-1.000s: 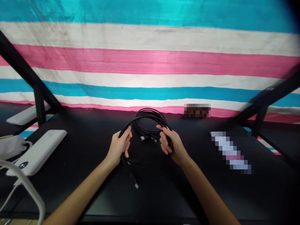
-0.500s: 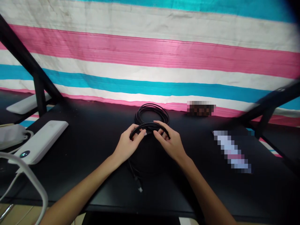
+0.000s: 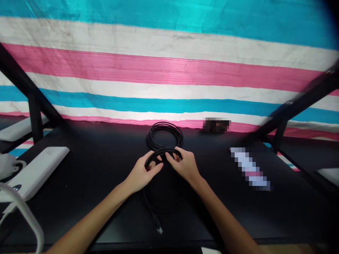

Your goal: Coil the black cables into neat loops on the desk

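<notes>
Both hands hold a black cable (image 3: 164,150), bunched in loops, above the dark table. My left hand (image 3: 144,169) is closed round the left side of the bunch, with its thumb pointing inward. On the right side, my right hand (image 3: 184,162) grips the same loops between thumb and fingers. Just behind the hands is a round coil of black cable (image 3: 150,135), upper part in view; whether it is one piece with the held loops I cannot tell. A cable end with a clear plug (image 3: 159,230) hangs or lies nearer to me, below the hands.
A white power bank (image 3: 43,169) lies at the left, beside a white charger (image 3: 7,165) and a thick white cord (image 3: 29,218). A blurred-out flat item (image 3: 250,169) is at the right, a small dark one (image 3: 215,125) at the back. Black frame bars (image 3: 283,113) slope on both sides.
The view has tilted up and shifted slightly right. Both hands still grip the cable loops; the left thumb has lifted away from the loops a little.
</notes>
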Demonstrator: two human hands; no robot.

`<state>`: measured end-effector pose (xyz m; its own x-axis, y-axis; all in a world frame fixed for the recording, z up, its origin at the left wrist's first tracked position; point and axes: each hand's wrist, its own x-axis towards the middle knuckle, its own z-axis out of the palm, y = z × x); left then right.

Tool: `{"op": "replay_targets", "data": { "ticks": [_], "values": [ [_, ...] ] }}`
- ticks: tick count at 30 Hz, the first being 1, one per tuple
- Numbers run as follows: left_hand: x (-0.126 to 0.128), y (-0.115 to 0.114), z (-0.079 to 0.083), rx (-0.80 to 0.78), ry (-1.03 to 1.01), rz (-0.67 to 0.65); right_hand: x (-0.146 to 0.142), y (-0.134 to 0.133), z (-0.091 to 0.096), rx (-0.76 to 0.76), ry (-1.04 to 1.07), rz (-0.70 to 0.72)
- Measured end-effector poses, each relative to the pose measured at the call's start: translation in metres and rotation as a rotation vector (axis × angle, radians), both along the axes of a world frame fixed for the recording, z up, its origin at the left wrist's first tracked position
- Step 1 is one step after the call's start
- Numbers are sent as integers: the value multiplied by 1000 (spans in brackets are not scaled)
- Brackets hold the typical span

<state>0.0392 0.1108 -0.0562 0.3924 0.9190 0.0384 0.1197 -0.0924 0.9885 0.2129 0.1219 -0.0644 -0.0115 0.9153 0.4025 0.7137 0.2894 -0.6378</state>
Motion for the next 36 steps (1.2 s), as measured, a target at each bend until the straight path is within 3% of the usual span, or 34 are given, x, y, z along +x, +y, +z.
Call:
{"op": "replay_targets", "data": {
  "ticks": [10,15,19,24,30,36],
  "values": [
    [2,1,-7,-25,103,-77,-2,-7,9,-58,-13,151],
    [-7,7,0,-175,-197,-164,1,-4,16,-88,299,245],
    [-17,16,6,-410,-462,-218,3,0,13,-90,620,182],
    [-19,19,8,-597,-672,-177,5,3,14,-122,1154,101],
    [-13,14,9,-692,-858,-243,11,8,22,-73,1458,-2],
    [-12,13,10,-597,-966,-96,17,9,20,-91,1641,16]
  ]
}}
